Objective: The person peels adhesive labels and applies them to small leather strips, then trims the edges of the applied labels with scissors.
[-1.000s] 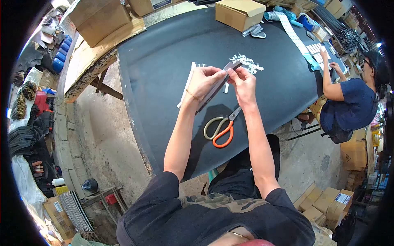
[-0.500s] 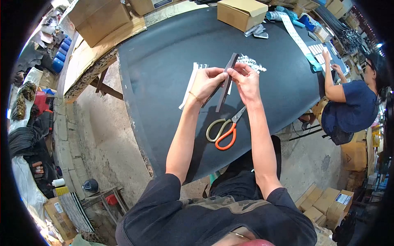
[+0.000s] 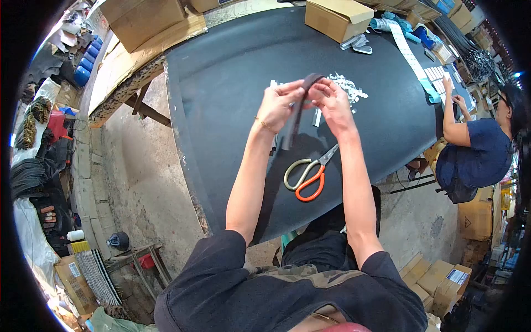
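My left hand [image 3: 277, 106] and my right hand [image 3: 335, 109] are raised over the dark table, both pinching a narrow dark brown strip [image 3: 297, 119]. The strip curves over at its top between my fingers, and its lower end hangs down, slightly blurred. Below my hands lies a pair of scissors [image 3: 305, 178] with one olive and one orange handle loop, blades toward my right wrist. Small white scraps [image 3: 347, 87] are scattered just beyond my right hand. Pale strips behind my left hand are mostly hidden by it.
An open cardboard box [image 3: 337, 21] stands at the table's [image 3: 238, 72] far edge beside grey-white pieces [image 3: 357, 43]. A long pale label ribbon [image 3: 408, 55] runs toward a co-worker [image 3: 475, 146] seated at the right, whose hands touch white pieces. Another box [image 3: 142, 22] sits at upper left.
The dark strip, straighter before, now bends over at the top between my hands. My right hand has turned slightly, and the whole view has shifted a little.
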Motion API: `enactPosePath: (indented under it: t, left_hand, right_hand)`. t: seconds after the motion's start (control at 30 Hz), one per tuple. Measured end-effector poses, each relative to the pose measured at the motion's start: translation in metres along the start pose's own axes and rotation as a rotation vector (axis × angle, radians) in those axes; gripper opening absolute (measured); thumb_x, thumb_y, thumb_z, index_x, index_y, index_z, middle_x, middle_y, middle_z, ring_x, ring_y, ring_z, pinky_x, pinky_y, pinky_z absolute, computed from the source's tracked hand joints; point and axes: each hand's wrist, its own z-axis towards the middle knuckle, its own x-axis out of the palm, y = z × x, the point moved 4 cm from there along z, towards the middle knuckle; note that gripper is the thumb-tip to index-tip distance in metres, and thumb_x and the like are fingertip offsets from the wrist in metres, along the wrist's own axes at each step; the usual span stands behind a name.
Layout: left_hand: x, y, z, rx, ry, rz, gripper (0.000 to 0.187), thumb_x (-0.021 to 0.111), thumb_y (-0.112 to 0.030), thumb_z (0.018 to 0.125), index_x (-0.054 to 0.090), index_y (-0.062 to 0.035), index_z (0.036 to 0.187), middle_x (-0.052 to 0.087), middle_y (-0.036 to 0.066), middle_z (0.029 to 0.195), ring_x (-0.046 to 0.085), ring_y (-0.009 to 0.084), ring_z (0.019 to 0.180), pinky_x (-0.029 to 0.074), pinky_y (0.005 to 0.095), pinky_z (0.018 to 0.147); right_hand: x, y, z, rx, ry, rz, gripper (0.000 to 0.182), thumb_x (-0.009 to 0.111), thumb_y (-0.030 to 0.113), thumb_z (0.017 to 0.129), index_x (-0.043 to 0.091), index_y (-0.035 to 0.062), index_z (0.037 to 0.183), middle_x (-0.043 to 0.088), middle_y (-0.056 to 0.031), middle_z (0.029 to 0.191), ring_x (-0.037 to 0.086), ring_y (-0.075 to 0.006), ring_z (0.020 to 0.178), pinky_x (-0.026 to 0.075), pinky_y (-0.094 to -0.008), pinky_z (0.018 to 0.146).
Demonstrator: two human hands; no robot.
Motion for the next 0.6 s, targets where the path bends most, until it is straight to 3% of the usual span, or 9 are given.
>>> enactPosePath:
  t: [0.1, 0.13, 0.23, 0.27, 0.37, 0.53, 0.6]
  left_hand:
    - [-0.022, -0.019, -0.005, 0.083, -0.071, -0.042, 0.029, 0.057, -0.005, 0.089, 0.056, 0.0069, 0.115, 0.064, 0.015, 0.100, 0.063, 0.0180, 0.083, 0.056, 0.0331, 0.075]
    - [-0.031, -0.026, -0.007, 0.108, -0.121, -0.071, 0.029, 0.057, -0.006, 0.089, 0.056, 0.0068, 0.115, 0.064, 0.015, 0.101, 0.063, 0.0181, 0.083, 0.056, 0.0331, 0.075]
    - [-0.053, -0.036, -0.011, 0.175, -0.226, -0.106, 0.029, 0.056, -0.007, 0.090, 0.054, 0.0068, 0.115, 0.063, 0.016, 0.102, 0.062, 0.0167, 0.083, 0.056, 0.0299, 0.072]
    - [-0.057, -0.039, -0.010, 0.190, -0.215, -0.119, 0.028, 0.054, -0.007, 0.091, 0.054, 0.0066, 0.115, 0.063, 0.016, 0.101, 0.062, 0.0160, 0.083, 0.055, 0.0285, 0.070]
    - [-0.065, -0.042, -0.010, 0.211, -0.205, -0.109, 0.026, 0.051, -0.009, 0.093, 0.054, 0.0068, 0.114, 0.063, 0.015, 0.101, 0.061, 0.0153, 0.081, 0.054, 0.0268, 0.067]
    - [-0.062, -0.041, -0.010, 0.190, -0.206, -0.098, 0.025, 0.050, -0.012, 0.094, 0.057, 0.0071, 0.109, 0.063, 0.014, 0.100, 0.059, 0.0136, 0.079, 0.052, 0.0254, 0.065]
    - [-0.061, -0.040, -0.009, 0.178, -0.200, -0.094, 0.026, 0.050, -0.013, 0.094, 0.057, 0.0070, 0.109, 0.063, 0.014, 0.100, 0.059, 0.0135, 0.079, 0.052, 0.0252, 0.065]
  right_hand:
    - [-0.017, -0.009, 0.016, -0.010, -0.047, -0.223, 0.031, 0.073, 0.015, 0.079, 0.061, 0.0029, 0.105, 0.063, -0.0033, 0.090, 0.058, -0.0093, 0.079, 0.045, -0.0231, 0.066]
    - [-0.019, -0.016, 0.021, -0.020, -0.019, -0.453, 0.029, 0.071, 0.017, 0.080, 0.063, 0.0034, 0.104, 0.064, -0.0041, 0.092, 0.059, -0.0098, 0.081, 0.047, -0.0242, 0.068]
    - [-0.009, -0.040, 0.029, -0.001, -0.003, -0.951, 0.043, 0.074, 0.021, 0.071, 0.062, 0.0019, 0.108, 0.064, -0.0152, 0.098, 0.062, -0.0225, 0.088, 0.049, -0.0324, 0.080]
    - [-0.010, -0.051, 0.035, -0.023, 0.004, -1.060, 0.046, 0.074, 0.023, 0.070, 0.062, 0.0034, 0.109, 0.061, -0.0201, 0.104, 0.061, -0.0301, 0.094, 0.048, -0.0371, 0.084]
    - [-0.002, -0.060, 0.043, -0.083, -0.024, -1.301, 0.045, 0.073, 0.024, 0.071, 0.062, 0.0052, 0.110, 0.060, -0.0203, 0.104, 0.059, -0.0333, 0.100, 0.047, -0.0397, 0.086]
    - [-0.011, -0.067, 0.059, -0.027, 0.036, -1.261, 0.026, 0.072, 0.019, 0.071, 0.067, 0.0011, 0.089, 0.064, -0.0173, 0.093, 0.061, -0.0311, 0.095, 0.049, -0.0391, 0.082]
    - [-0.015, -0.063, 0.060, 0.008, 0.059, -1.187, 0.024, 0.071, 0.017, 0.071, 0.067, 0.0008, 0.088, 0.065, -0.0170, 0.090, 0.063, -0.0299, 0.091, 0.049, -0.0377, 0.080]
